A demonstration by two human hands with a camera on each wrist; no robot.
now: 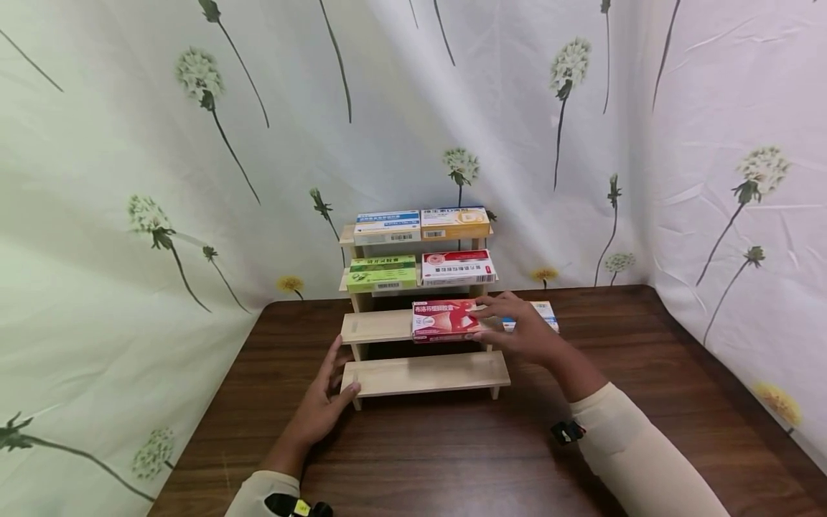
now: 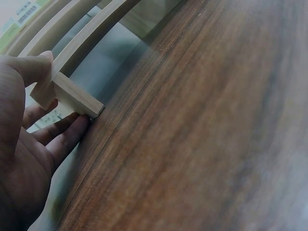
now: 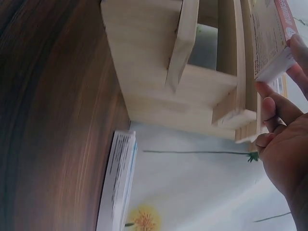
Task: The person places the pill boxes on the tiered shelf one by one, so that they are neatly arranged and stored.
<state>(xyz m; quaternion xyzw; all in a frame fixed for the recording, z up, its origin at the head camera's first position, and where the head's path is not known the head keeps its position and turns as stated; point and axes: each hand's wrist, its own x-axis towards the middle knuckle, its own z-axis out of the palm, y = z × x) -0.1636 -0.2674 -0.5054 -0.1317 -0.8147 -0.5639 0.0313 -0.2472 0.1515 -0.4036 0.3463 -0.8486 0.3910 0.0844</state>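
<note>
A four-tier wooden display rack (image 1: 426,375) stands on the table. My left hand (image 1: 323,406) grips its lower left end; in the left wrist view the thumb (image 2: 36,67) lies on the shelf end, with fingers beside the leg. At the right of the third tier down, my right hand (image 1: 520,332) holds a red medicine box (image 1: 442,321) between thumb and fingers. In the right wrist view this box (image 3: 269,41) is tilted above the shelf. A green box (image 1: 382,273) and a white-and-red box (image 1: 457,267) lie one tier higher.
On the top tier are a blue-and-white box (image 1: 388,227) and an orange-and-white box (image 1: 455,222). Another blue-and-white box (image 1: 546,314) lies on the table right of the rack, partly behind my right hand. A dandelion-print curtain (image 1: 400,158) hangs behind the brown table (image 1: 426,459).
</note>
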